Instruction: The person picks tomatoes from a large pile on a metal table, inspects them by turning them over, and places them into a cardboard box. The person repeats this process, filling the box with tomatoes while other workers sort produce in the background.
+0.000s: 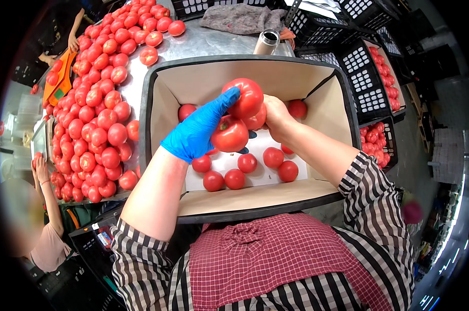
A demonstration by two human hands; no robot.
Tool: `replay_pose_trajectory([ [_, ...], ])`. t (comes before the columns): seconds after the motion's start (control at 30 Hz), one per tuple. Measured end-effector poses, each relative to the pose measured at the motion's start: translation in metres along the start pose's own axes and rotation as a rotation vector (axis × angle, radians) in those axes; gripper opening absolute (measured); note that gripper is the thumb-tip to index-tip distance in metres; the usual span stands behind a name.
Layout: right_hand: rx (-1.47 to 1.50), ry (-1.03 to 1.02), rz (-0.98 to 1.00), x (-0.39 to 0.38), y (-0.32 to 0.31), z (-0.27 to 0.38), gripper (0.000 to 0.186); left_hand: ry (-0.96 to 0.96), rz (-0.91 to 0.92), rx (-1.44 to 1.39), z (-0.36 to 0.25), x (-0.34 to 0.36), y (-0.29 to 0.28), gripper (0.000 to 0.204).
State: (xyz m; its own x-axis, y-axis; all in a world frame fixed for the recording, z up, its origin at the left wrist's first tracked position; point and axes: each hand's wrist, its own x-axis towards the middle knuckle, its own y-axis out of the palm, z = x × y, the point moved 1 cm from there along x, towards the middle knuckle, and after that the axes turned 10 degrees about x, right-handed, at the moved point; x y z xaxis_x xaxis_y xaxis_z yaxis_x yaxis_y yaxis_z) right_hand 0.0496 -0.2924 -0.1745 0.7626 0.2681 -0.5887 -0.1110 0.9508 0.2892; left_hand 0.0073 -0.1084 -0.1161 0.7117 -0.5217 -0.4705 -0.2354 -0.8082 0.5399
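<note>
My left hand, in a blue glove, is closed around red tomatoes above a paper-lined black crate. From the other side my bare right hand presses against the same cluster, its fingertips hidden behind the fruit. One tomato hangs low beside the glove, its stem scar showing. Another sits between the hands, partly covered. Below, several loose tomatoes rest on the crate's pale bottom.
A large heap of tomatoes covers the metal table at left. A grey cloth and a cup stand behind the crate. Black crates, some holding tomatoes, are stacked at right. Other people's hands reach in at far left.
</note>
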Motion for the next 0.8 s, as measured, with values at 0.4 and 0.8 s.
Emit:
replay_pose_trajectory([
  [0.4,-1.391,-0.038,-0.605,0.058,-0.11,-0.033,0.076,0.191,-0.079,-0.06,-0.009,0.006,-0.005,0.076],
  [0.8,-1.273,-0.086,-0.494,0.046,-0.099,-0.052,0.092,0.332,0.124,-0.357,-0.031,-0.011,0.001,0.084],
])
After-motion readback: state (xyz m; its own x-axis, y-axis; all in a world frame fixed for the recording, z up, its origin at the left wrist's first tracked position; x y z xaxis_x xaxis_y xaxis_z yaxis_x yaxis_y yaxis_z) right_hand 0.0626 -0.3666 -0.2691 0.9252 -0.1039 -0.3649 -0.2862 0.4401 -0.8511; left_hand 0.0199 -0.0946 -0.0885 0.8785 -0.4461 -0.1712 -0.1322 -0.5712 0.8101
